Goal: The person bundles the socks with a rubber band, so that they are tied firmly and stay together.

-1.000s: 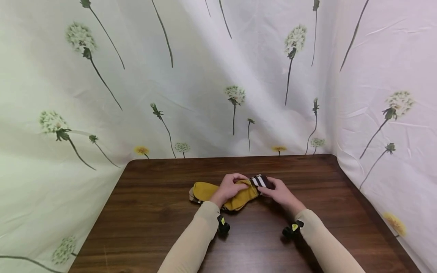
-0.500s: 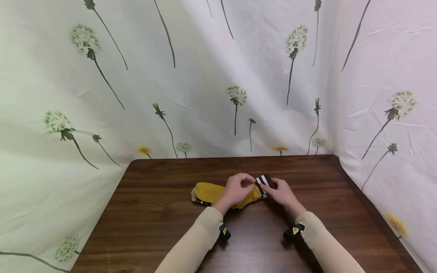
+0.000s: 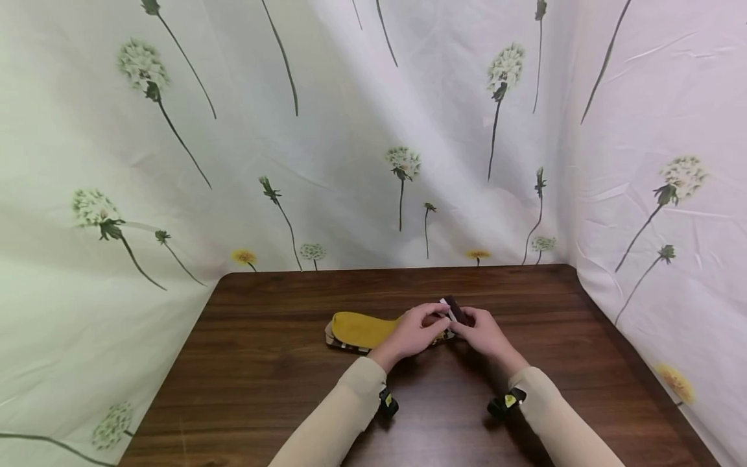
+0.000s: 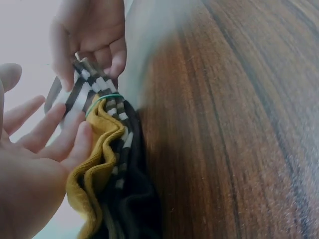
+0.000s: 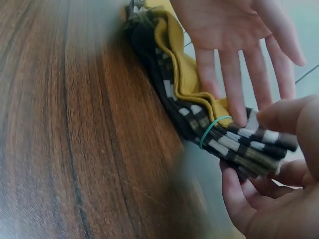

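Observation:
A bundle of socks (image 3: 362, 331), mustard yellow on top with dark and striped layers below, lies across the table. A green elastic band (image 5: 203, 139) circles it near the striped cuffs (image 5: 249, 144). My right hand (image 3: 487, 336) grips the cuff ends between thumb and fingers. My left hand (image 3: 411, 334) is over the bundle beside the band, its fingers (image 5: 232, 74) fairly straight and the fingertips at the striped cuff; whether they touch the band cannot be told. In the head view the left hand hides the middle of the bundle.
The dark wooden table (image 3: 262, 389) has its far edge against a white curtain (image 3: 350, 162) printed with dandelions. Another curtain side runs along the right edge. A small black camera (image 3: 388, 403) is strapped to the left wrist, and another black camera (image 3: 503, 405) to the right.
My left hand has moved right along the socks, from the yellow part to the striped cuffs, close to the right hand. The right hand keeps its grip on the cuff ends.

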{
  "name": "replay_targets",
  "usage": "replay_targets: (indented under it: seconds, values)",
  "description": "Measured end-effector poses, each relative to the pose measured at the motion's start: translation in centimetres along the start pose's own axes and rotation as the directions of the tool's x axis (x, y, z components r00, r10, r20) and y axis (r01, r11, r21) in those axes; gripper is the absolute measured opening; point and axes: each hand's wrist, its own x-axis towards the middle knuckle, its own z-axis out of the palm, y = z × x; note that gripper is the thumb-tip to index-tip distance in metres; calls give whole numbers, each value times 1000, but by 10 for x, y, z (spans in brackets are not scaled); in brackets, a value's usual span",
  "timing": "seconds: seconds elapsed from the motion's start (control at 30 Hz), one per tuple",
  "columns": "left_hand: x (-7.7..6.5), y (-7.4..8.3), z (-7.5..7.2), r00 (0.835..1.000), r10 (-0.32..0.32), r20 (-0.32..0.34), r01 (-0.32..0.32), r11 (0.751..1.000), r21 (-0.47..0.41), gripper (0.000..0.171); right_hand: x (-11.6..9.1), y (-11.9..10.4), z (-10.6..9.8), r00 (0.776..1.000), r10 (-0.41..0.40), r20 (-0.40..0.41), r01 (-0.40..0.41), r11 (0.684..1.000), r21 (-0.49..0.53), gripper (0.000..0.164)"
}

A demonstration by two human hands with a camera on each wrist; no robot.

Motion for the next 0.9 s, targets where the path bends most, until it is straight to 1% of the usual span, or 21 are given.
replay_targets:
  seconds: [0.13, 0.2, 0.27, 0.33, 0.4, 0.47, 0.53, 0.6, 0.8, 0.9]
  values:
    - [-3, 1, -5, 999, -39, -22, 38, 999, -32, 47, -1, -4, 1, 998, -69, 16, 68, 998, 16, 38]
    - [-5, 2, -9, 998, -50, -44, 48, 998, -36, 46, -2, -7, 2, 996, -90, 21, 90, 995, 32, 39]
    - [-7, 1, -12, 996, -57, -62, 55, 998, -37, 46, -3, -11, 3, 996, -82, 18, 80, 994, 71, 40]
    - [-9, 0, -16, 995, -63, -78, 59, 997, -53, 46, -3, -14, 6, 998, -62, 22, 59, 990, 131, 42]
    - [-10, -2, -20, 994, -73, -83, 65, 993, -97, 46, -3, -17, 8, 998, -53, 27, 48, 982, 181, 43]
    - [-12, -4, -24, 993, -85, -84, 72, 985, -154, 46, -3, -21, 11, 997, -63, 35, 54, 977, 207, 43]
    - [-15, -6, -28, 991, -102, -86, 82, 974, -211, 46, -4, -25, 15, 996, -84, 41, 74, 975, 208, 43]
    - [-18, -8, -33, 989, -113, -93, 87, 965, -248, 46, -3, -28, 18, 991, -119, 54, 106, 975, 193, 44]
    - [-29, -12, -48, 983, -124, -132, 85, 959, -271, 44, -2, -39, 28, 981, -183, 67, 171, 973, 156, 42]
    - [-34, -15, -55, 977, -145, -155, 99, 957, -273, 43, -2, -45, 32, 974, -215, 65, 206, 971, 121, 39]
